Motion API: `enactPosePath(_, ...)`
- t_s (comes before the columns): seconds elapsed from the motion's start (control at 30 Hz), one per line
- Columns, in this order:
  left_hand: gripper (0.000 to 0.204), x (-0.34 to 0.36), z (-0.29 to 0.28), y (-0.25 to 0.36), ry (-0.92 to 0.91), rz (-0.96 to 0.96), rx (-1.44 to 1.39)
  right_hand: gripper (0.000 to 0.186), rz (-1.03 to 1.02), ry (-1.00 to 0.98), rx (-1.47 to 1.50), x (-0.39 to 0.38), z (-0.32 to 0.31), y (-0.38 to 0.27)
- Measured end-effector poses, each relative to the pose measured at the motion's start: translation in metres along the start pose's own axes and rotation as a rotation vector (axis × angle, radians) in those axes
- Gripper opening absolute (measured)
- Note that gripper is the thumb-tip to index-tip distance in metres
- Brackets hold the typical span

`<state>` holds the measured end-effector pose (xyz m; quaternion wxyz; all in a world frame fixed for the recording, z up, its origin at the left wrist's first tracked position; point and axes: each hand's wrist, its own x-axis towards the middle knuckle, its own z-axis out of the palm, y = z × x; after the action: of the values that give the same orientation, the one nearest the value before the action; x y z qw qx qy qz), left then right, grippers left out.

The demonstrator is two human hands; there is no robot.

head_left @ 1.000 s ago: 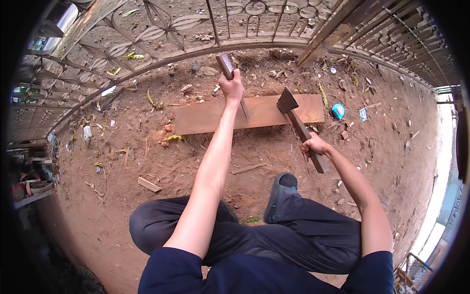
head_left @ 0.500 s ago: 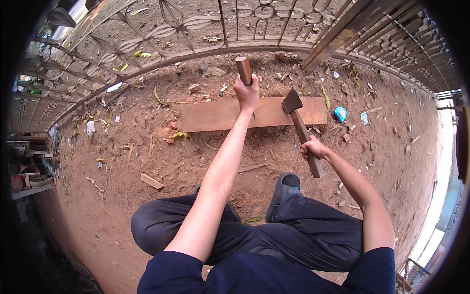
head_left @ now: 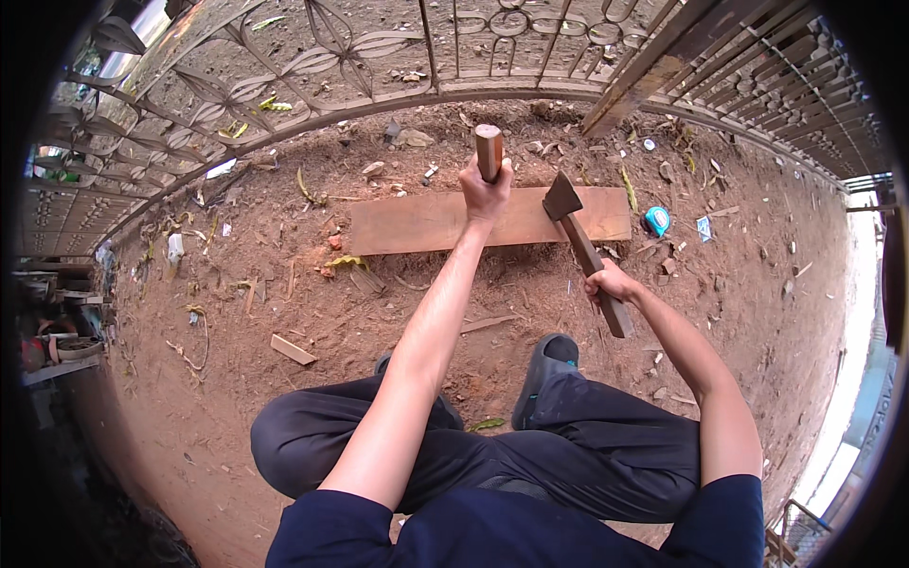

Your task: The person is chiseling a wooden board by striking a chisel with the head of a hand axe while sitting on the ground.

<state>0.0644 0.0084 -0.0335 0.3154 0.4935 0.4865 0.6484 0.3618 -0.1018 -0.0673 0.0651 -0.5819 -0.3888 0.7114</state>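
Note:
A long reddish-brown wooden board (head_left: 407, 225) lies flat on the soil in front of me. My left hand (head_left: 487, 197) is wrapped round the thick, faceted wooden handle of what looks like a chisel (head_left: 490, 151), held upright over the board's middle. The hand hides its lower end, so I cannot tell whether it touches the wood. My right hand (head_left: 611, 282) grips a hatchet (head_left: 585, 248) low on its wooden handle. Its dark, flared metal head is above the right half of the board, close to the left hand.
Just right of the board sits a turquoise tape measure (head_left: 657, 221). A wrought-iron fence (head_left: 511, 90) runs across the far side, with a slanted post (head_left: 653, 66). A wood offcut (head_left: 294, 349) lies at left. My sandalled foot (head_left: 547, 374) is near the board.
My left hand has shifted slightly right with the chisel, whose handle now stands more upright and nearer the hatchet head. The hatchet has barely moved.

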Motion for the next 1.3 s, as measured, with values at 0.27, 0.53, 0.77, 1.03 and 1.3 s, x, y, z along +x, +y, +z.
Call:
enactPosePath(0.27,0.014,-0.003,0.008,-0.002,0.048,0.006,-0.025,0.010,0.027,-0.016,0.058,-0.009,0.004,-0.009)
enactPosePath(0.53,0.013,0.006,-0.026,-0.027,0.305,-0.301,-0.495,0.009,0.029,0.036,-0.011,-0.013,0.013,-0.018)
enactPosePath(0.77,0.021,0.007,-0.052,-0.035,0.640,-0.441,-0.576,0.007,0.012,0.033,-0.014,-0.005,0.008,-0.009)
enactPosePath(1.03,0.022,-0.002,-0.070,-0.053,0.786,-0.509,-0.621,0.006,-0.011,0.014,-0.015,-0.003,0.007,-0.008)
enactPosePath(1.3,0.019,0.000,-0.050,-0.034,0.629,-0.404,-0.543,0.007,-0.016,0.020,-0.026,-0.003,0.006,-0.007)
